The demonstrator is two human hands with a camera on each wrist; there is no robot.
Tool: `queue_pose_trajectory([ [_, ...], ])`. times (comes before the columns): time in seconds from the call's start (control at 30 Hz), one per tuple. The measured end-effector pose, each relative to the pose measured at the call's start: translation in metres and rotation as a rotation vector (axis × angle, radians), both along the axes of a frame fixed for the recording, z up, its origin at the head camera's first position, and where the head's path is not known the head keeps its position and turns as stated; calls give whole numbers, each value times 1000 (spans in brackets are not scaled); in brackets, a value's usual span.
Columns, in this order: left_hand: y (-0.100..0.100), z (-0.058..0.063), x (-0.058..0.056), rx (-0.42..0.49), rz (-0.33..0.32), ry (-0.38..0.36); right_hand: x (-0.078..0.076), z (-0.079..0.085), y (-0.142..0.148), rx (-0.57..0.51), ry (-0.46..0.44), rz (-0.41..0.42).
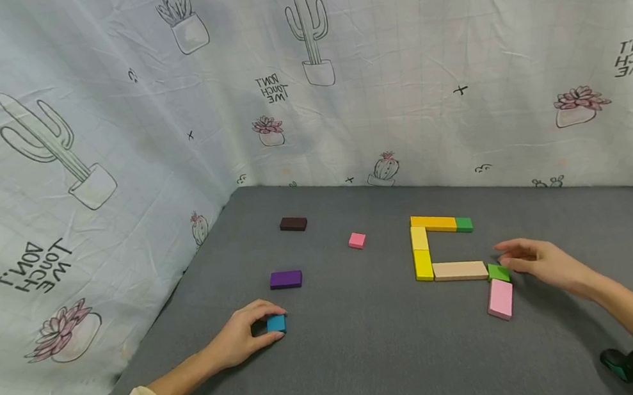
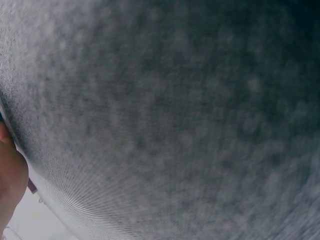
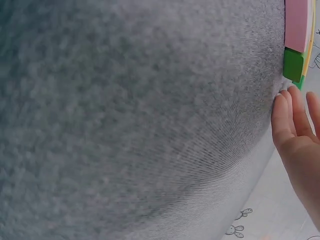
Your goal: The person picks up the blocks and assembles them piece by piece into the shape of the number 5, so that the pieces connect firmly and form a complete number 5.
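In the head view, my left hand (image 1: pixel 244 335) pinches a small blue block (image 1: pixel 276 324) between thumb and fingers, down at the grey table. My right hand (image 1: pixel 543 264) hovers beside a light green block (image 1: pixel 498 272), its fingers loosely bent and holding nothing. Below that block, a pink block (image 1: pixel 500 299) touches it end to end. A beige block (image 1: pixel 460 270) leads left from the green one to a yellow block (image 1: pixel 423 265). Above it come a paler yellow block (image 1: pixel 419 238), an orange-yellow block (image 1: pixel 433 223) and a dark green block (image 1: pixel 463 224). The left wrist view shows mostly tabletop.
Apart from the row lie a purple block (image 1: pixel 286 280), a dark brown block (image 1: pixel 293 224) and a small coral-pink block (image 1: pixel 358 240). A white cloth (image 1: pixel 377 114) printed with cacti hangs behind and left of the grey table (image 1: pixel 357 360).
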State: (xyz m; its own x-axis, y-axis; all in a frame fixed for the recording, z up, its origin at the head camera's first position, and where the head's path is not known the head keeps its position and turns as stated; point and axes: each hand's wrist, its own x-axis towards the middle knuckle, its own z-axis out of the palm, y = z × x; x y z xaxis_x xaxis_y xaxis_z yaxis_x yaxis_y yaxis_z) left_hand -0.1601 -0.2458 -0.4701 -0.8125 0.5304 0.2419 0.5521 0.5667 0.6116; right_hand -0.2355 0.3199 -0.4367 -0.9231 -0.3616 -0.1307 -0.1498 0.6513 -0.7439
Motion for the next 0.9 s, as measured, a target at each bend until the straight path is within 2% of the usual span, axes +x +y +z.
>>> queue_pose_trajectory([
  [0.2,-3,0,1,-9,15,-21,-7,8,-5,-37,-7,-2],
  [0.43,-4,1,2,-10,24,-41,-25,19,-15,-190,-63,8],
  [0.9,-1,2,-1,-8,23,-47,-65,49,-73,-334,-175,29],
])
